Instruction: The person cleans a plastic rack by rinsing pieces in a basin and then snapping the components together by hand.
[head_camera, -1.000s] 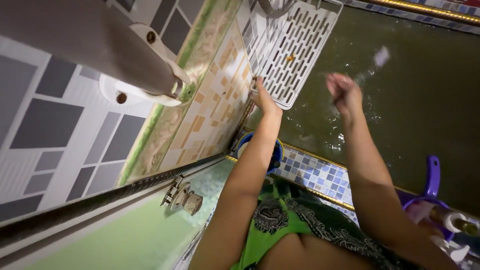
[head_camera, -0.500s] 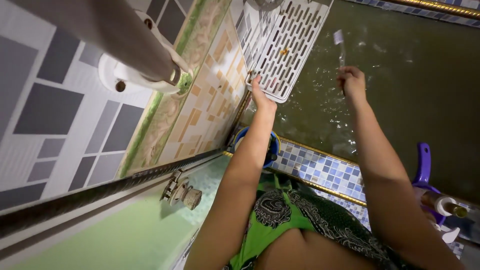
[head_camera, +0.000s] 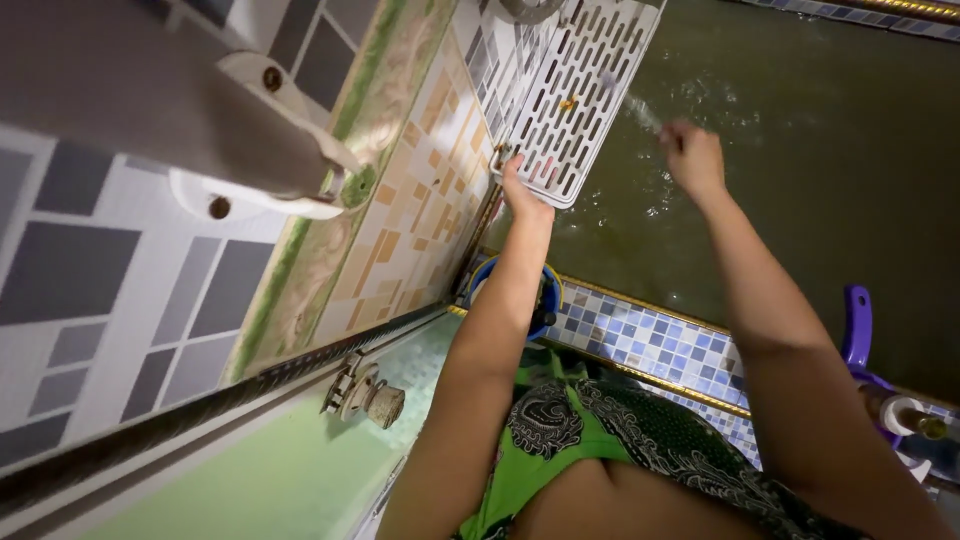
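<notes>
Here your left hand (head_camera: 522, 190) pinches the tray (head_camera: 580, 95) corner, top centre; your right hand (head_camera: 693, 158), arm outstretched, grips a blurred toothbrush (head_camera: 645, 112) over water (head_camera: 800, 150).

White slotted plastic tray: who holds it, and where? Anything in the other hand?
Left hand grips the white slotted plastic tray at its near corner; right hand holds a blurred toothbrush by its handle.
</notes>
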